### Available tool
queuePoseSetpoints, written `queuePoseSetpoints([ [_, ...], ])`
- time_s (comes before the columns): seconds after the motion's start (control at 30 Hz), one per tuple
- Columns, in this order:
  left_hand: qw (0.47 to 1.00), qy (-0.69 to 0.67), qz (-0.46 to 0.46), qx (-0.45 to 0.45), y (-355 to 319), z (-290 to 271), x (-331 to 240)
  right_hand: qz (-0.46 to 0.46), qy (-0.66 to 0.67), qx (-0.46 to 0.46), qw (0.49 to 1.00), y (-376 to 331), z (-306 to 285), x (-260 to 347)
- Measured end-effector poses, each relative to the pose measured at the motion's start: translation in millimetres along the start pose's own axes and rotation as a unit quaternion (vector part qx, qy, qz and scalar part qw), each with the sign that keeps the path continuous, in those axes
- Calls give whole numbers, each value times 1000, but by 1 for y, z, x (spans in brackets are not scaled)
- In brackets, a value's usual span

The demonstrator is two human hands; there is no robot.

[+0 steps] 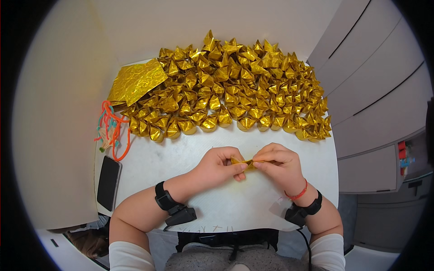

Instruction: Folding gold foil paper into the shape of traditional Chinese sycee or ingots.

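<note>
Between both hands, over the near middle of the white table, is a small piece of folded gold foil paper (247,165). My left hand (224,165) pinches its left end between thumb and fingers. On the other end, my right hand (278,163) grips with thumb and forefinger, the fingertips of the two hands nearly meeting. Much of the paper is hidden by the fingers. Beyond the hands stand rows of many folded gold paper ingots (226,90) with pointed tips, packed closely together.
A stack of flat gold foil sheets (138,81) lies at the far left. Near it, an orange and teal cord (115,131) hangs over the table's left edge, with a black phone (108,183) below. The white table (181,156) meets walls at the back and left; cabinets (375,90) stand right.
</note>
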State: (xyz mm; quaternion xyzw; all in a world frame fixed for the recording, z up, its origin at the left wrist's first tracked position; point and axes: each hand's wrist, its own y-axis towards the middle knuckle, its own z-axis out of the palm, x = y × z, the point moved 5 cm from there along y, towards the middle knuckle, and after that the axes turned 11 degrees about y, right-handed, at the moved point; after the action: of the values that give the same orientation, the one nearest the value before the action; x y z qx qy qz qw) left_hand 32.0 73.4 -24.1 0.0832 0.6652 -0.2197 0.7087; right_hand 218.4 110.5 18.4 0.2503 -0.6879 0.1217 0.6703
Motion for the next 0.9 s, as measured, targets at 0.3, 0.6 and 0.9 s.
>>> queuePoseSetpoints([
  [0.3, 999, -5, -28, 31, 0, 2, 0, 53, 11, -13, 998, 0, -1, -2],
  [0.6, 1000, 11, -2, -19, -2, 0, -1, 142, 221, -87, 961, -3, 7, -3],
  [0.9, 949, 189, 191, -166, -5, -8, -26, -240, -204, 76, 946, -3, 11, 26],
])
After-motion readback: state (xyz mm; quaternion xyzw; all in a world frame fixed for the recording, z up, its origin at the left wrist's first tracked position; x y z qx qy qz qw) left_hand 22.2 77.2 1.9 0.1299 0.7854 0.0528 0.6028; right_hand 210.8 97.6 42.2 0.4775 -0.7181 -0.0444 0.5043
